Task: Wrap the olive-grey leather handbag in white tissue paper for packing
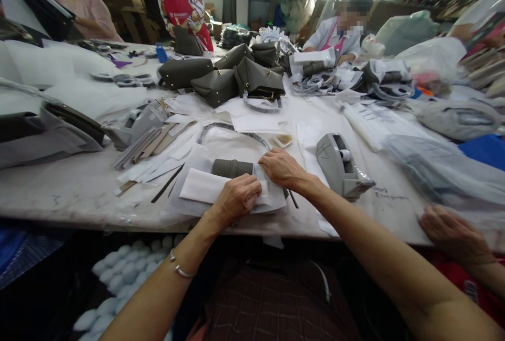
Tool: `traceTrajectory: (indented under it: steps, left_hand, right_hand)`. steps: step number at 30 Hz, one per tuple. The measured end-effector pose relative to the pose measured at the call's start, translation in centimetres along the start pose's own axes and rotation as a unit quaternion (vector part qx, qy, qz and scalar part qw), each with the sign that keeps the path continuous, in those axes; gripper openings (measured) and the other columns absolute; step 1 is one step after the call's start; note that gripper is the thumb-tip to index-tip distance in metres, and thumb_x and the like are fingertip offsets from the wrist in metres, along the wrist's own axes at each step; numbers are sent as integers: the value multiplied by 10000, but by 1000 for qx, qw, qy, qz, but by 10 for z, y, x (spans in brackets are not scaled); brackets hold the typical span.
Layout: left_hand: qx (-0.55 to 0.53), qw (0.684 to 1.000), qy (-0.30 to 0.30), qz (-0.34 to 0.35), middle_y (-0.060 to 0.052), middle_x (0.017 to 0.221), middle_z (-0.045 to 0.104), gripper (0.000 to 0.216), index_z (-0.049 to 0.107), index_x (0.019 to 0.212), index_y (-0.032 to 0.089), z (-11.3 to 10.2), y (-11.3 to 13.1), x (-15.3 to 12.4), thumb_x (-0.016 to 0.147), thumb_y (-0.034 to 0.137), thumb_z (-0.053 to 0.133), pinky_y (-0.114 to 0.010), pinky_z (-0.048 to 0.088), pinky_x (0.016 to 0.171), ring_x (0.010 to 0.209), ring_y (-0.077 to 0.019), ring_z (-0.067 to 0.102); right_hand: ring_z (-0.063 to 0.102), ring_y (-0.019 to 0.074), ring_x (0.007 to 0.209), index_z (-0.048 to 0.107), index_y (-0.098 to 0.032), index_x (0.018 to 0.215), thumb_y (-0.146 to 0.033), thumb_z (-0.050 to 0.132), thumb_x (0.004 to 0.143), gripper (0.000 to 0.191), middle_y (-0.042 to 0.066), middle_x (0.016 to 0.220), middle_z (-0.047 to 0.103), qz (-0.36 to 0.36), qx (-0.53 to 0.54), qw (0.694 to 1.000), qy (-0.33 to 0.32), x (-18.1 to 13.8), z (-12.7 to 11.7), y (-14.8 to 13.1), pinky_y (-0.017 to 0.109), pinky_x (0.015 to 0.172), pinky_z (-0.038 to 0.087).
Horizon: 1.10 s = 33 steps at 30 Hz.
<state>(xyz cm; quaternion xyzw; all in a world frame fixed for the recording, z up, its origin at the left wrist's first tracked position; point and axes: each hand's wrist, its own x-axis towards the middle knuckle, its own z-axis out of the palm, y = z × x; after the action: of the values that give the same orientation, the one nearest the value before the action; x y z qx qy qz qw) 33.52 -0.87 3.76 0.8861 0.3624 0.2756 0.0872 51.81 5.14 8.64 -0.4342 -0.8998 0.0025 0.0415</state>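
A dark olive bag piece point(232, 168) with a raised band lies on a thin white wrapping sheet point(179, 205) before me. Along its near side runs a folded white sheet point(201, 186). My left hand point(239, 196) rests over the right end of that folded sheet, fingers curled down on it. At the bag piece's right end, my right hand point(280, 167) has its fingers pinched together at the white wrapping; the exact hold is partly hidden. Behind them arches a plastic-wrapped handle point(232, 129), one end close to my right fingertips. Dark straps stick out on both sides.
Grey-wrapped piece point(335, 164) stands right; paper strips point(153, 146) lie left. A small yellowish dish point(283, 140) sits behind my right hand. Several olive bags point(221, 83) are heaped farther back. A neighbour's hand point(453, 233) is at the right table edge; other people work across the table.
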Motion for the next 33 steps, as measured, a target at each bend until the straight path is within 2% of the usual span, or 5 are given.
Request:
traceTrajectory:
  steps: [13,18,24,29,33]
  left_hand:
    - [-16,999,24,20,-27,834,630,213,625,867,190,-5,4,2,963,346,516,-271,438,725,778,-162,572]
    - [16,997,46,66,-20,774,590,338,602,795,188,-3,2,1,955,479,539,-289,405,675,729,-168,546]
    - [40,995,39,81,-21,776,594,333,611,790,189,-2,2,-1,937,485,570,-300,383,686,732,-173,543]
    - [19,994,46,102,-17,806,625,302,598,776,186,-1,0,1,948,434,577,-309,399,795,786,-168,571]
    - [5,991,51,126,-27,877,650,264,602,826,183,-2,0,1,973,397,554,-305,406,822,823,-160,583]
  right_hand:
    - [562,330,1127,784,-154,938,-472,359,1022,538,159,1104,720,59,-47,990,-115,31,14,13,478,970,351]
    - [605,273,1129,765,-165,1040,-360,462,1006,362,118,1146,728,53,28,995,-77,31,17,29,413,1013,387]
    - [669,196,940,725,-196,1011,-214,581,951,158,66,991,740,16,172,951,256,-53,-7,10,343,902,495]
    - [647,164,797,684,-186,1036,-123,635,902,156,46,879,715,-116,190,955,193,-144,0,-34,297,748,513]
    - [605,236,1105,621,-174,1249,-146,524,962,304,100,1185,692,-147,95,979,104,-168,48,-51,401,955,472]
